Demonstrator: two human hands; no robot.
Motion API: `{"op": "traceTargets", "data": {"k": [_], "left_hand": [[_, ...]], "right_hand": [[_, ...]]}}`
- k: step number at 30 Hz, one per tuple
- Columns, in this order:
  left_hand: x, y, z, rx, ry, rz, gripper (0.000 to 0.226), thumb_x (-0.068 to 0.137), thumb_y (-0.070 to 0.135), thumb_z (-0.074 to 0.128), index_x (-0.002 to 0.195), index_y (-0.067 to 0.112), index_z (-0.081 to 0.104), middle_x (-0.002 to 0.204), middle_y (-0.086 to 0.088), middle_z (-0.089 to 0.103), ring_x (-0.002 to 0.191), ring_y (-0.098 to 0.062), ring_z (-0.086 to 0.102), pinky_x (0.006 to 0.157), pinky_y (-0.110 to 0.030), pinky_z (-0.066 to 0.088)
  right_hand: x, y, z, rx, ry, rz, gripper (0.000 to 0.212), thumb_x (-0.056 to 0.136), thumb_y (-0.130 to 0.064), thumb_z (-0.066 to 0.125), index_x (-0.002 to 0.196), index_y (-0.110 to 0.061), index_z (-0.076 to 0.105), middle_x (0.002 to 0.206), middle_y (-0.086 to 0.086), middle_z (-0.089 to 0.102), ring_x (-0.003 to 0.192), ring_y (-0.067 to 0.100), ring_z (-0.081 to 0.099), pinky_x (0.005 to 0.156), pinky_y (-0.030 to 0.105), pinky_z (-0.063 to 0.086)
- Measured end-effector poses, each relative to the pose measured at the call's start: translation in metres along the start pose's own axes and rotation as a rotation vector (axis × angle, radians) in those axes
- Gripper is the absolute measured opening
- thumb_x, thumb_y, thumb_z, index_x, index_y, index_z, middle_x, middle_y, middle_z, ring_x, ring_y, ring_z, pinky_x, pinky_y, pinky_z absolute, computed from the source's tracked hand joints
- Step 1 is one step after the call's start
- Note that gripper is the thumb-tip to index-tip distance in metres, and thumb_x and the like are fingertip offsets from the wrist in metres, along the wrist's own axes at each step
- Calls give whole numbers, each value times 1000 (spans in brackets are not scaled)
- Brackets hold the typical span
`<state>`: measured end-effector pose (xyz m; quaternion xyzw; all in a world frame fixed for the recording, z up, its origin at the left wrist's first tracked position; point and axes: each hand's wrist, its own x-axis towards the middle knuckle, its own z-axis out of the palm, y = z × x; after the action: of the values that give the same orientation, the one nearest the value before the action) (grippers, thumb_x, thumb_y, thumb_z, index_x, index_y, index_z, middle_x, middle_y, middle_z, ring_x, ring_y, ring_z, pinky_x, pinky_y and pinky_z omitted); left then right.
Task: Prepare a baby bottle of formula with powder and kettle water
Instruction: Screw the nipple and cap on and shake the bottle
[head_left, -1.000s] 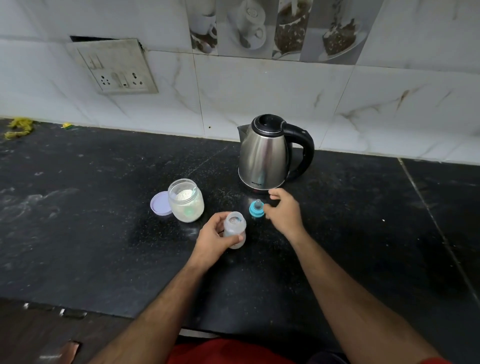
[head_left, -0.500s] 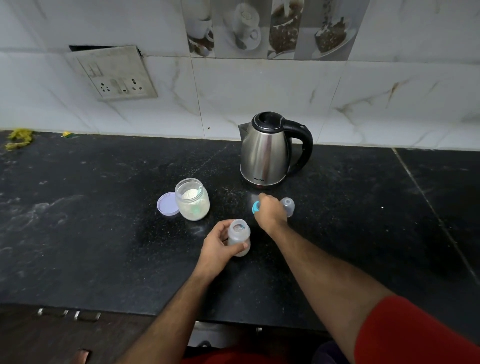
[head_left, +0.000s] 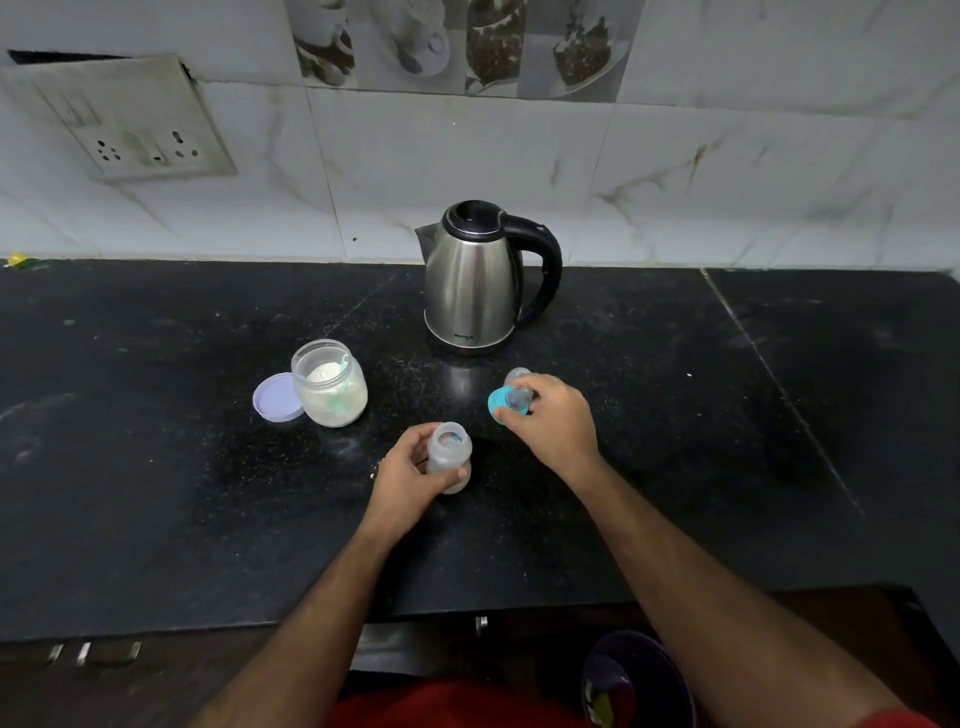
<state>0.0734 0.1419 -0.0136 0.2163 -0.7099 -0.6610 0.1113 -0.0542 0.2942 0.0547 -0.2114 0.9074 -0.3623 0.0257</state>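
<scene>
A small clear baby bottle (head_left: 450, 457) stands upright and uncapped on the black counter (head_left: 156, 467), with my left hand (head_left: 410, 478) wrapped around it. My right hand (head_left: 553, 418) is lifted just right of it, closed on the blue ring with the teat (head_left: 505, 401), which is tilted. The clear bottle cap (head_left: 516, 374) lies behind my right fingers, partly hidden. A steel kettle (head_left: 475, 280) with a black handle stands behind, lid closed. An open jar of white powder (head_left: 330, 384) with a scoop inside stands to the left.
The jar's purple lid (head_left: 275, 402) lies beside the jar on its left. A wall socket plate (head_left: 130, 130) is on the tiled wall at the back left. A purple bowl (head_left: 639, 680) sits below the counter's front edge.
My right hand has picked the blue teat ring up off the counter and drawn it slightly back. The left hand stays on the bottle. The camera has moved closer.
</scene>
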Motion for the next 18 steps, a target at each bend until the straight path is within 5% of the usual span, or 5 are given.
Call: {"op": "traceTargets", "data": {"k": [8, 13, 18], "left_hand": [[-2, 0, 8, 0, -4, 23, 54, 72, 1, 84, 114, 28, 62, 115, 7, 71, 108, -5, 66, 91, -21, 53], [-4, -4, 5, 17, -26, 22, 58, 73, -1, 84, 124, 11, 59, 119, -2, 70, 111, -14, 67, 98, -28, 51], [-5, -3, 5, 19, -24, 17, 56, 70, -2, 85, 119, 10, 61, 113, 1, 72, 107, -10, 68, 94, -22, 51]], "right_hand": [[-19, -24, -15, 21, -173, -105, 41, 73, -28, 83, 111, -20, 71, 92, -11, 63, 87, 9, 62, 79, 31, 54], [-18, -44, -7, -103, -304, -239, 46, 78, -25, 79, 122, -18, 66, 118, -5, 65, 104, 9, 58, 90, 30, 50], [-14, -59, 2, -251, -378, -322, 44, 78, -22, 75, 121, -17, 66, 119, -2, 66, 110, 15, 58, 90, 28, 45]]}}
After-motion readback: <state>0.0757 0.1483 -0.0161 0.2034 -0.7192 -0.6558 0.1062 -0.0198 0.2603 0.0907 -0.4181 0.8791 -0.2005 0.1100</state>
